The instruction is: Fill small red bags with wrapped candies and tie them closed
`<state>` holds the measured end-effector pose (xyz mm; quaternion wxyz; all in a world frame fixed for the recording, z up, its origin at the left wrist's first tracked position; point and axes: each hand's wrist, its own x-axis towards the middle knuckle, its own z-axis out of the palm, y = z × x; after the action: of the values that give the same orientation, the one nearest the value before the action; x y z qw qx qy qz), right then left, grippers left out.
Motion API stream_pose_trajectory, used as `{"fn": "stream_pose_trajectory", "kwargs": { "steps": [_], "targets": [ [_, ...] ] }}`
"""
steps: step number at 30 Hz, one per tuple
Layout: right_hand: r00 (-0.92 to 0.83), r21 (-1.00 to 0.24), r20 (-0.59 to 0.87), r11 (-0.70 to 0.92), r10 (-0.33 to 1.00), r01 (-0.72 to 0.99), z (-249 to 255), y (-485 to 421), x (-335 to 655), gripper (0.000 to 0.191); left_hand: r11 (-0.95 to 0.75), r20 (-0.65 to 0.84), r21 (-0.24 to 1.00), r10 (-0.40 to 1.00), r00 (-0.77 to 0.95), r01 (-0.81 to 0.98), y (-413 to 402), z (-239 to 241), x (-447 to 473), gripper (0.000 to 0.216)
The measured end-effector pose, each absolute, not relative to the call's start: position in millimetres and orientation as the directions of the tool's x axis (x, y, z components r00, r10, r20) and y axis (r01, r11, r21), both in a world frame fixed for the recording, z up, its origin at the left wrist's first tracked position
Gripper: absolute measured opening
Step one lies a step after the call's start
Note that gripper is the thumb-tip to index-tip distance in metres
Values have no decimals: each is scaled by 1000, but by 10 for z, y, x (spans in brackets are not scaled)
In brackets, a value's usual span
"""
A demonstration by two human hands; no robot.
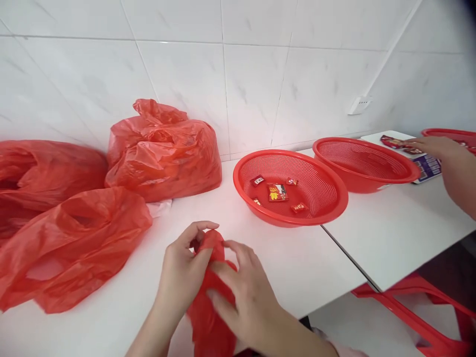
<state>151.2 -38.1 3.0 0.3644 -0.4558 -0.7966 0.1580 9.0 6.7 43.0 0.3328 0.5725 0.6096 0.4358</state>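
A crumpled red plastic bag [211,307] hangs over the near edge of the white table [282,267]. My left hand [182,277] pinches its top with thumb and fingers closed on the plastic. My right hand [247,292] grips the same bag from the right, fingers curled on it. Beyond them a red mesh basket [327,203] holds several small red wrapped packets [278,192].
Three filled red plastic bags [163,148] lie at the left and back by the tiled wall. A second red basket [366,163] sits on the neighbouring table. Another person's hand [439,148] rests on a scale [427,166] with a red packet. Red stools [420,302] stand below.
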Motion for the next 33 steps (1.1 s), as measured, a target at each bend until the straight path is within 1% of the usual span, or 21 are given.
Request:
{"fn": "stream_pose_trajectory", "kwargs": {
  "steps": [2, 4, 6, 8, 10, 13, 15, 17, 20, 22, 24, 26, 28, 30, 33],
  "targets": [
    [-268, -589, 383, 457, 884, 666, -90, -207, 1550, 38, 6, 47, 934, 989, -139, 358, 46, 450, 46, 18],
    [-252, -609, 328, 408, 910, 680, -170, -55, 1678, 35, 57, -21, 961, 991, -136, 269, 45, 448, -50, 20],
    [-242, -620, 298, 380, 923, 686, -188, 44, 1830, 32, 94, -83, 985, 993, -80, 146, 65, 421, -167, 21],
    [-231, -633, 306, 379, 923, 675, -137, 75, 1959, 30, 129, -129, 992, 992, 1, -1, 97, 370, -275, 19],
    [-251, -694, 316, 403, 915, 597, -24, 31, 2045, 27, 154, -153, 977, 988, 18, -148, 134, 302, -356, 17],
    [-346, -793, 340, 464, 874, 394, 200, -158, 2080, 23, 150, -183, 940, 979, -85, -306, 173, 197, -398, 15],
    [-426, -804, 347, 499, 836, 324, 309, -297, 2030, 27, 158, -209, 919, 972, -108, -362, 176, 152, -364, 15],
    [-481, -789, 341, 524, 808, 321, 325, -373, 1929, 33, 179, -223, 903, 972, -69, -390, 159, 140, -299, 15],
    [-443, -747, 358, 537, 822, 391, 175, -327, 1764, 30, 222, -237, 896, 971, 9, -385, 112, 159, -223, 17],
    [-380, -726, 334, 493, 862, 480, 33, -244, 1703, 26, 264, -272, 883, 962, 36, -387, 85, 167, -223, 18],
    [-351, -717, 272, 432, 896, 547, -75, -179, 1698, 23, 304, -321, 856, 946, 31, -418, 71, 157, -259, 17],
    [-385, -706, 179, 390, 905, 591, -130, -149, 1736, 24, 324, -366, 823, 931, 1, -466, 73, 132, -311, 16],
    [-430, -663, 70, 364, 900, 654, -147, -131, 1800, 27, 316, -392, 802, 919, -48, -506, 83, 107, -369, 17],
    [-412, -582, -22, 323, 911, 746, -149, -93, 1886, 37, 289, -384, 811, 919, -89, -509, 90, 92, -439, 20],
    [-281, -472, -65, 219, 958, 854, -142, 10, 2044, 71, 257, -323, 884, 939, -114, -389, 81, 95, -573, 35]
  ]
}}
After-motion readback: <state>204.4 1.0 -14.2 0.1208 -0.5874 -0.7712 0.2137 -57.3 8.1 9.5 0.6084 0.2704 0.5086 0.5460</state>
